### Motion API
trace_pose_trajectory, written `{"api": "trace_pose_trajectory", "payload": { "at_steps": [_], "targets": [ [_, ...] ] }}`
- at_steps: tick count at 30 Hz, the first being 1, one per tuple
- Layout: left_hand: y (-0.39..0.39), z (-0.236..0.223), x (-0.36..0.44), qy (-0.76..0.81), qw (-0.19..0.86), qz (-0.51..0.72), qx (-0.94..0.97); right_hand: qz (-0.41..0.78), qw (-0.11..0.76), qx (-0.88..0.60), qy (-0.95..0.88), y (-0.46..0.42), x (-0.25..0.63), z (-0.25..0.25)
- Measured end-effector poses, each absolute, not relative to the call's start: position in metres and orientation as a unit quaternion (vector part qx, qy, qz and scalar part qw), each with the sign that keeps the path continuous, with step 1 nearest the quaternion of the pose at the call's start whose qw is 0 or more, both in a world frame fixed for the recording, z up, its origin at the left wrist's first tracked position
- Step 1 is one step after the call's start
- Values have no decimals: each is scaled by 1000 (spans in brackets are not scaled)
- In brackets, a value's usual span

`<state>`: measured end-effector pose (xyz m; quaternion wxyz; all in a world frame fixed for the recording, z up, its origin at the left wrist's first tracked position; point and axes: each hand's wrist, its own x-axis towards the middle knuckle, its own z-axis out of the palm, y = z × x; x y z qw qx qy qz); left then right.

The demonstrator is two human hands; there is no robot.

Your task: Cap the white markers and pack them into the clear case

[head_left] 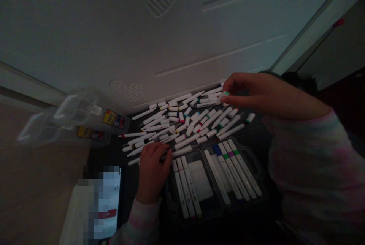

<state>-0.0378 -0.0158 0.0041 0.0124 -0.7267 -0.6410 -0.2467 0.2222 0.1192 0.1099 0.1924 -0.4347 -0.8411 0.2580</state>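
My right hand (245,91) is at the back right of a pile of markers (196,123), its thumb and fingers pinched on a white marker cap with a green end (226,94). Whether a barrel is attached is hidden. My left hand (154,165) rests on the front left of the pile, fingers bent over the markers, thumb apart; I see nothing gripped in it. Beside it lies an opened clear plastic case (196,154). Three slim white markers (185,188) lie in its left half, and several with blue, green and purple bands (236,169) in its right.
Two clear cases with yellow labels (112,119) stand at the left. A lit phone (110,199), partly pixelated, lies at the front left on the dark surface. A pale panel with raised hearts (128,90) rises behind the pile. Loose caps (181,117) lie among the markers.
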Motion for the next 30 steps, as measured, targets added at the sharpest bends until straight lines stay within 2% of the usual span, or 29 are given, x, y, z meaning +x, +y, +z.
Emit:
{"api": "trace_pose_trajectory", "payload": {
  "at_steps": [6,14,30],
  "targets": [
    [-20,12,-32,-587,-47,-223,-777,259,194,-431,-842,121,222,108],
    [-20,11,-30,-576,-65,-182,-794,250,196,-436,-842,119,220,108],
    [-21,10,-30,-568,-81,-179,-799,252,186,-436,-843,118,220,109]
  ]
}}
